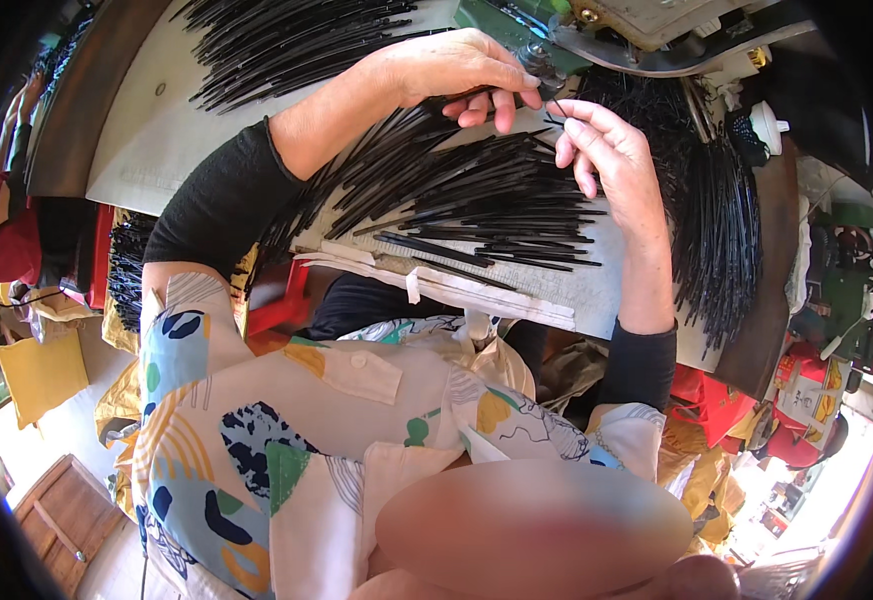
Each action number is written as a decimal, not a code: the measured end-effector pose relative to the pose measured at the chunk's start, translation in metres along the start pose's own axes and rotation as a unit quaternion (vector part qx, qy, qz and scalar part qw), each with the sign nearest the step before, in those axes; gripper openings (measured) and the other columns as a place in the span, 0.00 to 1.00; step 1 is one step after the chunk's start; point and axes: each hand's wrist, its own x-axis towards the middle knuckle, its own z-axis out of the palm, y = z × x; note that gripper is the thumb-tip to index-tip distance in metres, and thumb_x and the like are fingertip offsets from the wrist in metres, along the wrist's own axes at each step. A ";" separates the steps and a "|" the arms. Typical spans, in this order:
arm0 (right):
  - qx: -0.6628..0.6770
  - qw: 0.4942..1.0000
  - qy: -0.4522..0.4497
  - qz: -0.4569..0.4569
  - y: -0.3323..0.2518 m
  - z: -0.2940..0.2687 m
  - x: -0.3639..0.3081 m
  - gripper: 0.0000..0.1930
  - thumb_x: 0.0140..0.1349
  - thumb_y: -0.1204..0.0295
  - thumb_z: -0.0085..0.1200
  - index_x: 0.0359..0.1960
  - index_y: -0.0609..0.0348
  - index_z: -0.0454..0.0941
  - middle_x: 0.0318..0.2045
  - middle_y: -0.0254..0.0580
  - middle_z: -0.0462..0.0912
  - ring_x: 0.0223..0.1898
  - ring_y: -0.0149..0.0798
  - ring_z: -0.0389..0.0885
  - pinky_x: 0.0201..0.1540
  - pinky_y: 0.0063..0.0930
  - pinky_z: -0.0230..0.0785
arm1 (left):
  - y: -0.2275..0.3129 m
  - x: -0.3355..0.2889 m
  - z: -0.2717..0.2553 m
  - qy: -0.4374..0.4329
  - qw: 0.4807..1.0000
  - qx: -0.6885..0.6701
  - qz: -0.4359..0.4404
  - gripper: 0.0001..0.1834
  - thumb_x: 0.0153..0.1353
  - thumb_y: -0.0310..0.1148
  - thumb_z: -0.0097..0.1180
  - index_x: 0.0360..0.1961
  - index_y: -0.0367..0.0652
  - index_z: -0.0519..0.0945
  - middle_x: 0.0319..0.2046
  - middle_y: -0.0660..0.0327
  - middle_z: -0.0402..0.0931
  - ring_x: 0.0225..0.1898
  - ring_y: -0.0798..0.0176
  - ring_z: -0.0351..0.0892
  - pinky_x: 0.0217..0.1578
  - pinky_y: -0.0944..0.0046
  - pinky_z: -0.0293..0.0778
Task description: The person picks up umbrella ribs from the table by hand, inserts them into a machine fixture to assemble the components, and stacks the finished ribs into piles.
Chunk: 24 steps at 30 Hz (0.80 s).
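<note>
My left hand (482,80) reaches in over the table with its fingers curled, thumb and forefinger pinched on a thin black strip. Close beside it, my right hand (607,145) pinches the end of a thin black strip (557,118) between thumb and fingers. Whether both hands hold the same strip is hard to make out. Just beyond the fingertips stands a metal part of a green machine (542,62). Below my hands, a fanned pile of thin black strips (477,190) lies on the pale tabletop (137,165).
Another pile of black strips (287,45) lies at the far left. On the right, a dark bundle of strips (717,230) hangs over the table edge. A white cloth-wrapped edge (487,296) runs nearest me. Red bags (707,400) lie low on the right; at far left a person's red clothing (2,235) shows.
</note>
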 end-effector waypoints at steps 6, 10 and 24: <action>0.012 1.000 0.000 0.001 -0.001 -0.001 0.000 0.14 0.64 0.71 0.44 0.48 0.66 0.72 0.22 0.36 0.75 0.13 0.19 0.63 0.16 0.10 0.56 | 0.001 0.001 0.001 0.003 1.000 0.000 0.001 0.17 0.63 0.38 0.46 0.40 0.34 0.79 0.19 0.59 0.77 0.10 0.76 0.65 0.09 0.78 0.59; 0.033 0.999 0.006 0.000 -0.001 0.001 0.000 0.14 0.64 0.71 0.44 0.48 0.66 0.72 0.22 0.37 0.76 0.13 0.19 0.64 0.16 0.11 0.57 | -0.003 0.002 0.001 -0.003 1.000 -0.011 0.007 0.17 0.64 0.38 0.46 0.40 0.33 0.79 0.18 0.59 0.76 0.09 0.77 0.61 0.09 0.77 0.56; 0.078 0.996 0.041 -0.019 0.002 0.009 0.011 0.15 0.63 0.71 0.45 0.48 0.67 0.72 0.23 0.39 0.76 0.13 0.20 0.64 0.16 0.11 0.57 | -0.002 0.002 -0.002 0.048 0.994 -0.099 0.013 0.19 0.63 0.42 0.45 0.37 0.34 0.78 0.17 0.60 0.72 0.10 0.77 0.55 0.10 0.75 0.47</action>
